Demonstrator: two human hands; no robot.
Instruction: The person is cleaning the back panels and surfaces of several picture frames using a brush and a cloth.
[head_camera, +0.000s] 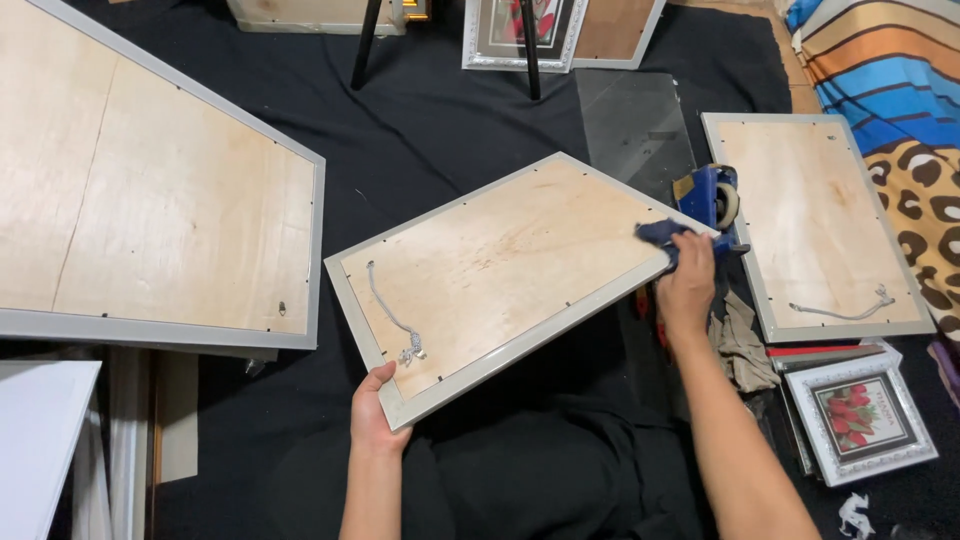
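A grey-rimmed picture frame (500, 270) lies back-up in front of me, showing its plywood backing and a loose hanging cord near its left end. My left hand (375, 410) grips the frame's near left corner. My right hand (688, 280) holds a dark blue cloth (660, 235) against the frame's right corner rim. A blue tape dispenser (712, 197) sits just beyond that hand.
A large frame (150, 190) lies back-up at the left, a smaller one (815, 220) at the right. A white ornate frame with a red flower picture (860, 420) is at the lower right. Black cloth (450, 110) covers the floor; stand legs rise at the top.
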